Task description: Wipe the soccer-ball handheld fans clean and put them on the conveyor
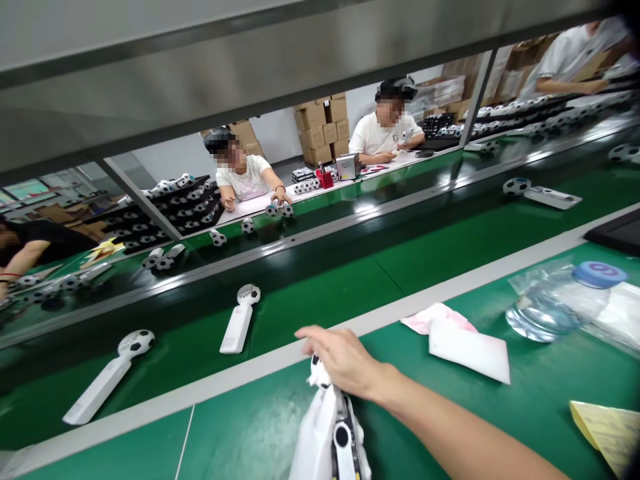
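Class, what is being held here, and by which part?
The right hand holds a white soccer-ball-headed gadget by its ball head, half inside a white plastic bag.

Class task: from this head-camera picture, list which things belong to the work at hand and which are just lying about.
Belonging:
right hand
football-headed white gadget in a white bag
matching gadgets on the green belt

Lying about:
water bottle
folded white paper
yellow sheet

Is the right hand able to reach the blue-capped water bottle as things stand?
Probably yes: the right hand is above the green mat, and only a flat folded white sheet lies between it and the water bottle.
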{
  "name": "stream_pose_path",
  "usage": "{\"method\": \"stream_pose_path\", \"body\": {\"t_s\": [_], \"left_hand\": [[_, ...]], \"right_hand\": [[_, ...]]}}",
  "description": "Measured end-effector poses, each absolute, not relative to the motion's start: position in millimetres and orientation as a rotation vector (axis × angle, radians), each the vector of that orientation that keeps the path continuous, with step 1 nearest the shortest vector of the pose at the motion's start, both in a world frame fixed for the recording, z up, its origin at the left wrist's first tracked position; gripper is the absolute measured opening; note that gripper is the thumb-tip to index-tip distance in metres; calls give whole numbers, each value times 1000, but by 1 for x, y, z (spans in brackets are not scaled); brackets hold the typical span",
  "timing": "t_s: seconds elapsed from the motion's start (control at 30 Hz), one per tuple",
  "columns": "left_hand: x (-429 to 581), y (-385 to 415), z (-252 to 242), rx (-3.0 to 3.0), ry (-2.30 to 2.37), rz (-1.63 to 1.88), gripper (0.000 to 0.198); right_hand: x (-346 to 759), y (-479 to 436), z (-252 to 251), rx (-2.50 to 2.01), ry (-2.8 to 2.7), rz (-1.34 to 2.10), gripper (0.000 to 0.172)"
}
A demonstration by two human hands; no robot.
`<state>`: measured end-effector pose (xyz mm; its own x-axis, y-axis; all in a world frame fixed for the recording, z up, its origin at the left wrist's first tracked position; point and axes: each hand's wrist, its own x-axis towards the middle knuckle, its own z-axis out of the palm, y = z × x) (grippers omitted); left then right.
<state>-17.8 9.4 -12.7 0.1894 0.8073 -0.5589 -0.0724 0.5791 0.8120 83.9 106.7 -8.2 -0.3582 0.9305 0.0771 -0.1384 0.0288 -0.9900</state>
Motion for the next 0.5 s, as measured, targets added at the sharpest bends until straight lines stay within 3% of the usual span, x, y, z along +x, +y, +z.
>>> {"method": "stream_pose_path", "body": {"t_s": [0.1,0.27,0.37,0.5], "left_hand": [[-18,7,-12,762,1216,706,28],[-24,29,-13,829,1221,749,30],[-24,66,-16,886,1272,809,31],[-15,136,-21,998,1372,909,33]], "right_hand": [[87,128,-20,-913,-901,1700,23],[114,143,-40,-944,-532,1632,26],[129,140,-48,-862,-433,1673,29],[135,138,-57,-647,-287,1909,21]]}}
